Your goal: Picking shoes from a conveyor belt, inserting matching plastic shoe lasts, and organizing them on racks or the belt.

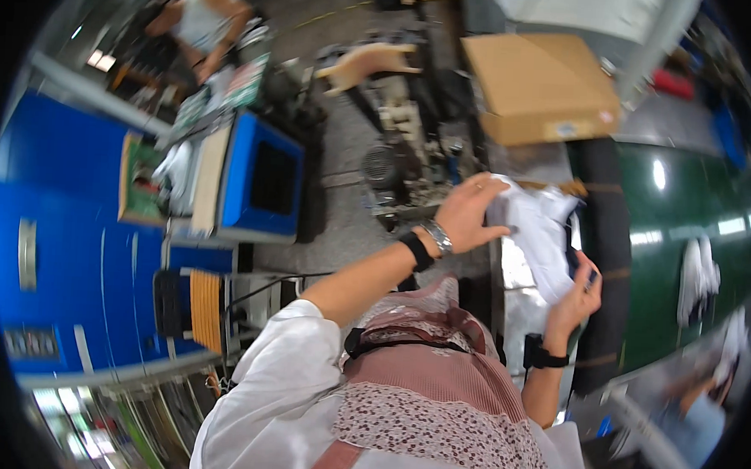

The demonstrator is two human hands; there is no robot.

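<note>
1. Two hands are at work on one white garment (539, 230), which lies crumpled at the near end of a green belt (691, 209), beside a black roller (606, 247) at the belt's edge.
2. Left hand (470, 216): fingers spread and laid flat on the upper part of the cloth, pressing it down. A metal watch and a black band sit at the wrist.
3. Right hand (578, 298): fingers curled, pinching the lower edge of the same cloth; a black band is on this wrist too.
4. Step in hand, as I judge it: the cloth is being taken up or straightened at the belt's end, one hand pinning and the other gripping. A next move would call for a firm hold on both edges, so the loose fabric does not sag toward the roller.
5. More white pieces (698, 268) lie further along the belt, well apart from the hands.
6. Packages: a brown cardboard box (543, 84), closed and rectangular, stands beyond the cloth, with a small pale label on its near side; the print is too small to make out.
7. Left of the person a blue bin (264, 178) with a dark opening stands by a blue cabinet (54, 218).
</note>
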